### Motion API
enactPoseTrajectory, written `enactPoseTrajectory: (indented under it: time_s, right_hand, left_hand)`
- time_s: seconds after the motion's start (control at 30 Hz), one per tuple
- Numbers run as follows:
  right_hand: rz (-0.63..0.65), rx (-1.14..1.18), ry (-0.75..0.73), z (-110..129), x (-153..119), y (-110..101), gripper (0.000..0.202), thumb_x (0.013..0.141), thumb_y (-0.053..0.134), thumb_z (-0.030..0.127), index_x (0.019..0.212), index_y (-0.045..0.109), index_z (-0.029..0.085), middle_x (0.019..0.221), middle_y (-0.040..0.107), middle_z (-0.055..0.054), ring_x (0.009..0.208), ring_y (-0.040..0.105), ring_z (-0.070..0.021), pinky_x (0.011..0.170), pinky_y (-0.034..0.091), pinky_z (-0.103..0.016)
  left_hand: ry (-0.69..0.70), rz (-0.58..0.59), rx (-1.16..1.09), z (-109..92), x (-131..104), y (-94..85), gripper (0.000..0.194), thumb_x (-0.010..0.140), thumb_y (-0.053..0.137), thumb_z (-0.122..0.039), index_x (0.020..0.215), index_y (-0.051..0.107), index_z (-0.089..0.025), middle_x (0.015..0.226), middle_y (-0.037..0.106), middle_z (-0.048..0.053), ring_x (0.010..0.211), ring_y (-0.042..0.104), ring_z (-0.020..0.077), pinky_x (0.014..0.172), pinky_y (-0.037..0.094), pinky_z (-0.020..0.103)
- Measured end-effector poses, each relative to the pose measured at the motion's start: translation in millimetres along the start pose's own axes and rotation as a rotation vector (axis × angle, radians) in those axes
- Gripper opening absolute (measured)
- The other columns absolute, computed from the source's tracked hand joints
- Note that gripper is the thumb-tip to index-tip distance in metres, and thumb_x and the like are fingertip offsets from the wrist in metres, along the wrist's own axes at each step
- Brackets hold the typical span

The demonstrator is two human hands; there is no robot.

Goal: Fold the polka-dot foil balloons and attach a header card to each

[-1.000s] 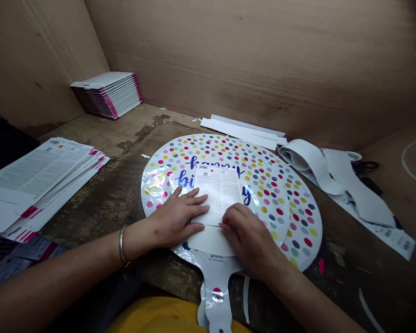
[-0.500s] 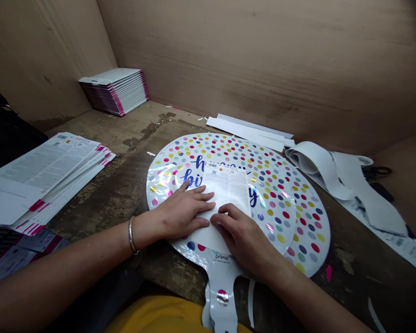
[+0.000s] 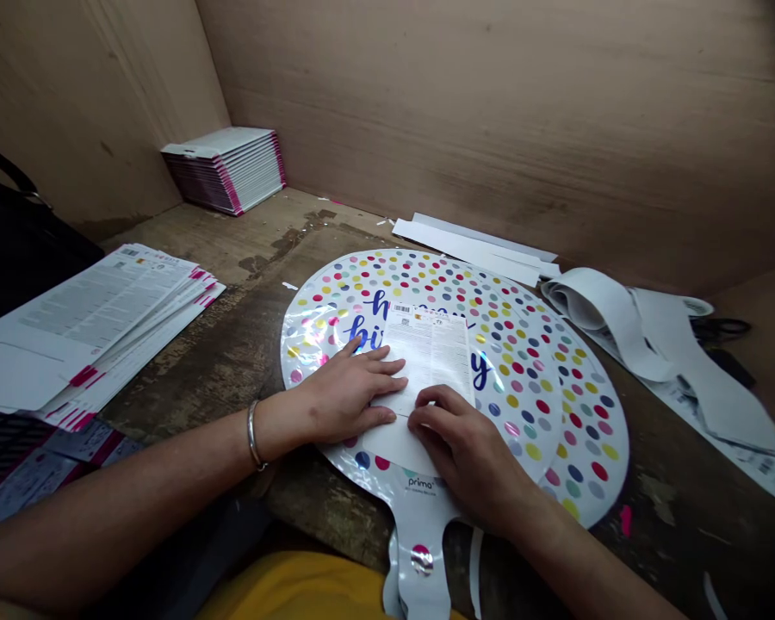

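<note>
Flat dotted foil balloons [image 3: 587,413] with blue "happy birthday" lettering lie overlapped in front of me, their tails pointing toward my lap. On top rests a white printed paper packet [image 3: 436,353], with a barcode at its far edge and a crease across its nearer part. My left hand [image 3: 355,392] lies flat with fingers stretched out, pressing the packet's left side against the balloon. The fingers of my right hand [image 3: 458,443] are bent and pinched together at the crease on the packet's lower part. What they hold, if anything, is hidden.
A pile of printed packets [image 3: 83,327] lies at left, and a stack of pink-edged ones [image 3: 226,168] stands in the far left corner. White paper strips [image 3: 478,250] lie along the back wall. A curled label strip [image 3: 672,344] and black scissors [image 3: 720,327] are at right.
My right fingertips have slid slightly rightward along the packet's crease. My left hand stays flat on the packet. The whole view has shifted a little.
</note>
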State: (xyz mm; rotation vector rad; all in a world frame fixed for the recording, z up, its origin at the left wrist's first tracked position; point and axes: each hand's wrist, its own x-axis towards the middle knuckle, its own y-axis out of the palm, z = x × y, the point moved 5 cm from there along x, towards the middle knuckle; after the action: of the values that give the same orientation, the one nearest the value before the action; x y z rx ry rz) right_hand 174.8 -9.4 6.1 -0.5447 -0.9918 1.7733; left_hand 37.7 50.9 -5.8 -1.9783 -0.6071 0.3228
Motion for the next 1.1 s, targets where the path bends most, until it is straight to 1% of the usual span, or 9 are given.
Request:
enactPoseTrajectory:
  time_s: [0.13, 0.27, 0.37, 0.47, 0.53, 0.73, 0.9, 1.0, 1.1]
  right_hand:
    - [-0.012, -0.014, -0.009, 0, 3, 0, 0.019, 0.090, 0.046, 0.016, 0.098, 0.062, 0.023, 0.105, 0.056, -0.006, 0.089, 0.058, -0.0157, 0.077, 0.051, -0.030]
    - [0.003, -0.018, -0.036, 1, 3, -1, 0.019, 0.089, 0.047, 0.014, 0.090, 0.064, 0.022, 0.101, 0.056, -0.005, 0.085, 0.058, -0.0143, 0.075, 0.050, -0.028]
    - [-0.021, 0.004, -0.034, -1, 4, -3, 0.018, 0.088, 0.047, 0.012, 0.086, 0.062, 0.021, 0.097, 0.057, -0.005, 0.083, 0.058, -0.0138, 0.073, 0.051, -0.027]
    - [-0.047, -0.002, -0.020, -2, 6, -2, 0.018, 0.089, 0.046, 0.014, 0.096, 0.061, 0.022, 0.101, 0.057, -0.006, 0.086, 0.058, -0.0148, 0.075, 0.051, -0.029]
    - [-0.023, -0.024, -0.021, -1, 8, 1, 0.020, 0.089, 0.047, 0.015, 0.099, 0.062, 0.023, 0.104, 0.056, -0.006, 0.087, 0.058, -0.0152, 0.076, 0.050, -0.029]
    - [0.084, 0.034, -0.019, -3, 4, -5, 0.018, 0.087, 0.047, 0.010, 0.085, 0.061, 0.021, 0.098, 0.056, -0.004, 0.084, 0.057, -0.0131, 0.074, 0.048, -0.026]
    - [0.029, -0.017, -0.064, -9, 16, -15, 0.014, 0.086, 0.048, 0.011, 0.089, 0.059, 0.020, 0.090, 0.060, -0.004, 0.083, 0.057, -0.0151, 0.073, 0.047, -0.028]
    - [0.091, -0.057, -0.134, -5, 26, -9, 0.016, 0.087, 0.047, 0.013, 0.088, 0.062, 0.019, 0.093, 0.061, -0.005, 0.084, 0.058, -0.0149, 0.074, 0.046, -0.027]
    - [0.129, -0.054, -0.157, -1, 31, -5, 0.016, 0.088, 0.047, 0.012, 0.086, 0.062, 0.019, 0.093, 0.061, -0.004, 0.084, 0.058, -0.0139, 0.073, 0.046, -0.026]
  left_hand:
    - [0.030, -0.012, -0.001, 0, 0, -1.0, 0.043, 0.088, 0.055, -0.038, 0.128, 0.051, -0.024, 0.141, 0.044, 0.006, 0.135, 0.030, 0.0283, 0.110, 0.011, 0.053]
    - [0.009, -0.007, -0.006, 2, -1, -0.4, 0.044, 0.087, 0.056, -0.038, 0.128, 0.051, -0.025, 0.140, 0.045, 0.005, 0.135, 0.030, 0.0283, 0.110, 0.010, 0.054]
    - [0.014, -0.018, -0.016, 2, -1, -0.3, 0.045, 0.086, 0.058, -0.037, 0.129, 0.050, -0.026, 0.140, 0.045, 0.005, 0.135, 0.029, 0.0285, 0.110, 0.011, 0.054]
    - [0.022, -0.027, -0.019, 1, -1, -0.6, 0.044, 0.087, 0.057, -0.037, 0.128, 0.051, -0.024, 0.140, 0.045, 0.006, 0.135, 0.030, 0.0286, 0.110, 0.012, 0.053]
    - [0.020, -0.023, -0.015, 1, 0, -0.8, 0.043, 0.087, 0.056, -0.038, 0.128, 0.052, -0.024, 0.140, 0.045, 0.006, 0.135, 0.030, 0.0287, 0.110, 0.012, 0.054]
    - [0.022, -0.015, -0.015, 4, -1, 0.6, 0.045, 0.086, 0.057, -0.036, 0.130, 0.049, -0.027, 0.141, 0.043, 0.005, 0.136, 0.028, 0.0291, 0.109, 0.011, 0.056]
    - [0.065, -0.024, -0.027, 5, 0, 1.7, 0.044, 0.087, 0.056, -0.036, 0.130, 0.049, -0.028, 0.142, 0.043, 0.005, 0.135, 0.030, 0.0278, 0.110, 0.011, 0.053]
    - [0.057, -0.021, -0.031, 6, 1, 1.8, 0.047, 0.086, 0.057, -0.036, 0.131, 0.047, -0.029, 0.142, 0.043, 0.005, 0.135, 0.030, 0.0272, 0.110, 0.011, 0.052]
    - [0.054, -0.010, -0.028, 6, 2, 2.0, 0.048, 0.085, 0.058, -0.036, 0.131, 0.047, -0.029, 0.142, 0.043, 0.004, 0.135, 0.030, 0.0270, 0.111, 0.011, 0.052]
